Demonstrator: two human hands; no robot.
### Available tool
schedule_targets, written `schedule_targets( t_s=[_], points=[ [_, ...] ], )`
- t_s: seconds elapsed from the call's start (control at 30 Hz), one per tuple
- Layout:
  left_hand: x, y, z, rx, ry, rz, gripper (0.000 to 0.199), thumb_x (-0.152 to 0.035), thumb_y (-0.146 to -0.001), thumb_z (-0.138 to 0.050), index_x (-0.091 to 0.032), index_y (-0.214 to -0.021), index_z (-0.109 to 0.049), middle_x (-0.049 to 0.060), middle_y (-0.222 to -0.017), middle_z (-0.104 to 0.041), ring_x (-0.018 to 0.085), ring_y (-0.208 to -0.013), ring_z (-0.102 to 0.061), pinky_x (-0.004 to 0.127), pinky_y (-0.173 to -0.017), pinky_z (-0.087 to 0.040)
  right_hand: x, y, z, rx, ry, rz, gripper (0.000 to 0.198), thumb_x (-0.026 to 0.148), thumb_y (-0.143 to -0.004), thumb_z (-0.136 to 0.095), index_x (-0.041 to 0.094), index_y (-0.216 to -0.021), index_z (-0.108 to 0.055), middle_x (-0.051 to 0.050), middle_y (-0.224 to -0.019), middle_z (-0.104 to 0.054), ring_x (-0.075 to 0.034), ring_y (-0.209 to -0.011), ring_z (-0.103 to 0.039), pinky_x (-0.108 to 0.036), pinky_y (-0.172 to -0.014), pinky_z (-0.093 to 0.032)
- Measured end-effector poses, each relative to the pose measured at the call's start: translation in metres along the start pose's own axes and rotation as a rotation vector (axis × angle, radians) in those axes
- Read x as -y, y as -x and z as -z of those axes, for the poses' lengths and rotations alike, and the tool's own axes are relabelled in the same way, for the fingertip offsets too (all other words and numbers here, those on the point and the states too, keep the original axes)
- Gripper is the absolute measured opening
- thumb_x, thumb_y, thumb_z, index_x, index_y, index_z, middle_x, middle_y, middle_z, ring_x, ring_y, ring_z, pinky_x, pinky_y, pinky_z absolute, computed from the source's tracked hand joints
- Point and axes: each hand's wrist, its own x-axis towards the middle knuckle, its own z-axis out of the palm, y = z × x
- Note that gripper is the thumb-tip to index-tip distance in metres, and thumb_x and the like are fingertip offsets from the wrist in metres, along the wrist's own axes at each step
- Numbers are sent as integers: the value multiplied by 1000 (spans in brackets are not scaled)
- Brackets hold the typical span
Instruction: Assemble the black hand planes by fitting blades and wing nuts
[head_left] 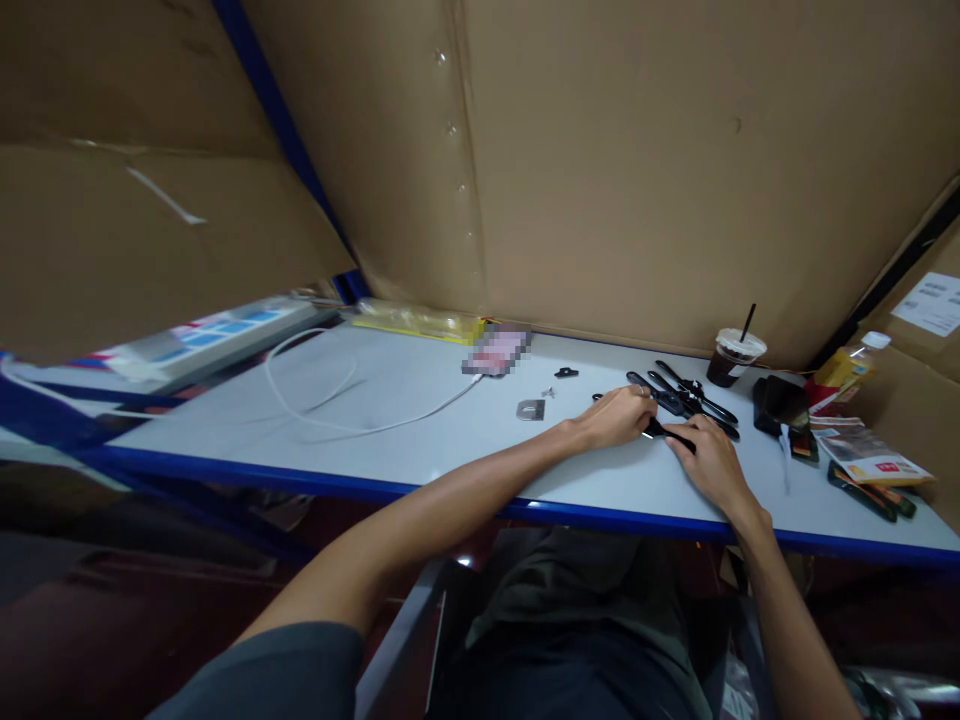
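My left hand (621, 418) and my right hand (709, 458) are close together over the table, both with fingers closed round a black spokeshave (679, 438). Its right handle shows between them; my left hand covers its other end. Just beyond lie several more black spokeshaves (697, 395), crossing one another in a loose pile. Left of my left hand rests a flat grey metal blade (531, 410) with a slot in it. Behind the blade are some tiny screws (548, 392) and a small black cap piece (566, 372).
A phone (496, 350) on a white cable (360, 431) lies at the back, beside a yellow-edged clear package (420, 322). To the right stand a lidded drink cup (733, 360) and a bottle (855, 365), near a black case (780, 405) and packets (874, 455). Cardboard walls the back.
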Motion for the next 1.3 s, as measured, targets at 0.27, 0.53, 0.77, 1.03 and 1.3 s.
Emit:
schedule_targets(
  t_s=[0.27,0.53,0.77,1.03,1.3],
  points=[
    [3,-1,-4,-14,46,-4,27,-5,-89,-48,-14,-105,-68,11,-102,-67,21,-97,-62,32,-82,-53,3,0,2,-5,-8,-8,29,28,-98,-56,27,-119,-75,-8,-100,-64,-25,-99,-59,-39,-92,-47],
    [-1,3,0,18,-22,30,28,-10,-91,-44,-17,-89,-71,10,-99,-62,19,-80,-61,31,-70,-50,9,1,4,3,-23,-32,28,26,-98,-57,25,-120,-75,-8,-101,-65,-24,-101,-58,-37,-93,-46],
    [1,1,-5,-5,27,0,36,-3,-88,-48,-16,-116,-65,10,-105,-67,23,-99,-64,33,-81,-54,10,2,4,16,-18,-52,27,25,-97,-60,26,-120,-75,-7,-102,-65,-23,-102,-59,-35,-94,-45],
    [0,1,1,-58,52,-120,54,4,-77,-48,-17,-126,-63,8,-95,-70,24,-102,-63,38,-88,-51,11,2,4,5,-7,-56,27,23,-96,-62,25,-120,-75,-7,-103,-65,-22,-103,-59,-35,-95,-45],
    [8,0,1,-119,-22,-30,51,2,-80,-46,-14,-126,-63,9,-91,-72,26,-100,-62,43,-88,-50,13,3,6,8,-21,-65,27,24,-97,-62,27,-121,-75,-6,-102,-65,-23,-102,-59,-36,-96,-46]
  ],
)
